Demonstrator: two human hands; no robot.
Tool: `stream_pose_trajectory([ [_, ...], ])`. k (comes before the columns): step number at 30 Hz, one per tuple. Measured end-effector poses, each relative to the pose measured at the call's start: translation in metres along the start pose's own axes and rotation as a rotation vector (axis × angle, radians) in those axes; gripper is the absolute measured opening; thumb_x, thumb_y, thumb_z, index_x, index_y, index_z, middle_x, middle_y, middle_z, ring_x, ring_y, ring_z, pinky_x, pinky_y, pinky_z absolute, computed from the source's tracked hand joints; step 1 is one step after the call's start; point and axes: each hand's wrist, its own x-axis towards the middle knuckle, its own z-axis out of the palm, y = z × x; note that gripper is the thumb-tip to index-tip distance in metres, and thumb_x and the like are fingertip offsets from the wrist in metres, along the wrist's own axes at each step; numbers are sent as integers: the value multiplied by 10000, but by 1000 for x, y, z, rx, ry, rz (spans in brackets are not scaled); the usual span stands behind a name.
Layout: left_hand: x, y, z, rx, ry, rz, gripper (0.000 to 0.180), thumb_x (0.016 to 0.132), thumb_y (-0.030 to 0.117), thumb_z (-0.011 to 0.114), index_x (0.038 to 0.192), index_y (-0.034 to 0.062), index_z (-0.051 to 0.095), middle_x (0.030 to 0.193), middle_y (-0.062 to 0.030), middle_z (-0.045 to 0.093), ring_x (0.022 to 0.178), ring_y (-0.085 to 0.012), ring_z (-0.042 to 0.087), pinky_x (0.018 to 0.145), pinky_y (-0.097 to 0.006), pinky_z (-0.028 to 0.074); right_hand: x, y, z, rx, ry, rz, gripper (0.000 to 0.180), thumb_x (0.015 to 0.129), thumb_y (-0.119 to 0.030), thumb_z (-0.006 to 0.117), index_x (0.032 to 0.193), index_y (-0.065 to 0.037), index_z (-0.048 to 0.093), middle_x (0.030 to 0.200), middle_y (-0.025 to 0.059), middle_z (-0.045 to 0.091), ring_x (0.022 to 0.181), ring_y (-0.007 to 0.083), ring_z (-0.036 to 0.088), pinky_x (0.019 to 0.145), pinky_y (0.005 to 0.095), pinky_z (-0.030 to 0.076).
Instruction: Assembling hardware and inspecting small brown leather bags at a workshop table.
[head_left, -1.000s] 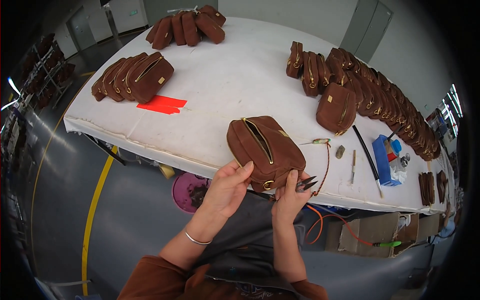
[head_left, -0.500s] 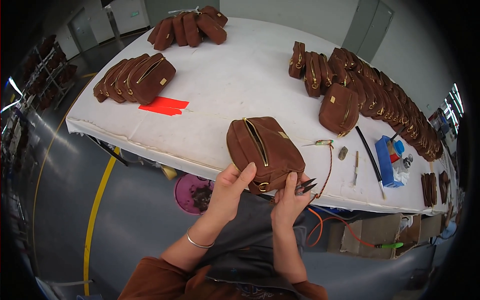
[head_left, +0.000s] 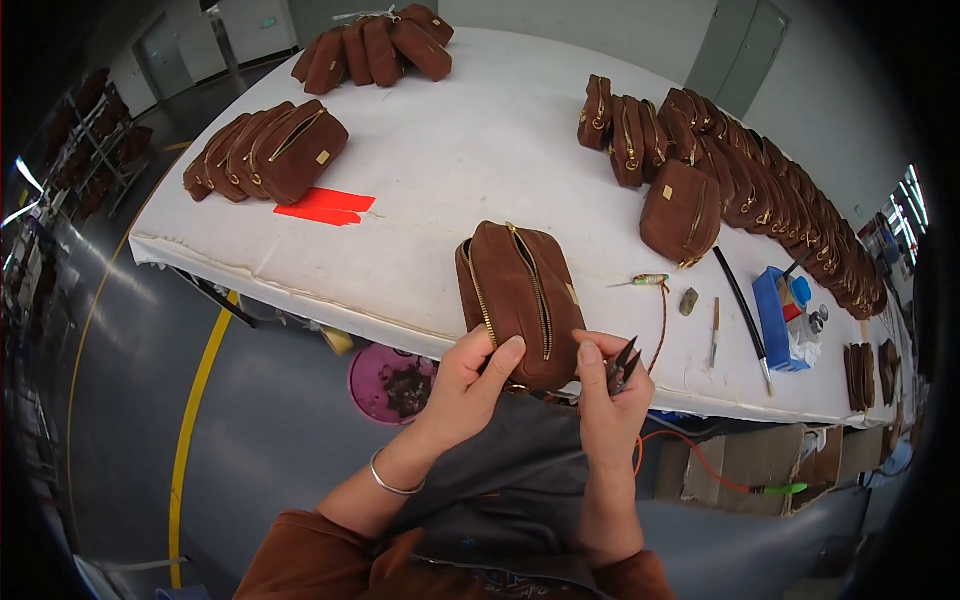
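A brown pouch with gold zippers stands tilted at the table's near edge, its top zipper partly open. My left hand grips the pouch's lower left corner, thumb on the front and fingers behind. At the lower right corner, my right hand has thumb and forefinger close together beside the pouch; whether they pinch anything there is too small to tell. Dark-bladed thread snips are held in that same hand, blades pointing up and away. A gold ring at the pouch's bottom is partly hidden by my left thumb.
On the white table lie a red patch, an awl with a cord, a brush and a blue box. More pouches stand left, with a long row right. Below sits a pink tub.
The pouch has turned more upright, its zippers now running toward me. My right hand has moved right and a little up with the snips, whose blades now point more upward.
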Motion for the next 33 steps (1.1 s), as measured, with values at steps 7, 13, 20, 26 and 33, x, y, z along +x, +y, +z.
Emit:
stream_pose_trajectory([
  [7,3,3,4,296,-96,220,165,928,135,547,1025,22,618,909,-104,594,913,-285,542,898,-377,361,10,0,1,-238,-216,-76,198,921,-136,620,1021,35,634,762,-13,612,635,25,472,562,195,398],
  [13,7,10,-1,504,-241,399,124,912,157,577,921,34,595,811,-87,536,821,-258,511,852,-371,348,19,-7,-12,-87,-351,162,186,928,-183,620,883,-3,606,648,-44,529,568,21,427,491,203,335],
  [20,14,7,2,443,-140,330,164,925,146,570,812,30,545,708,-96,473,701,-264,463,791,-360,360,22,3,-11,246,-426,419,219,934,-211,620,775,-92,526,543,-79,397,410,1,292,361,189,212],
  [26,8,-12,-1,-5,-93,84,296,968,166,543,713,31,476,628,-8,417,627,-123,371,621,-303,338,16,8,-1,416,-309,356,216,932,-183,616,762,-126,496,528,-89,344,381,4,263,341,183,206],
  [33,8,-3,-1,-397,-98,-226,214,984,199,539,917,16,630,819,77,562,751,-13,440,661,-206,397,19,5,4,444,-304,429,199,928,-178,620,769,-134,507,529,-99,329,385,-3,256,342,182,201],
])
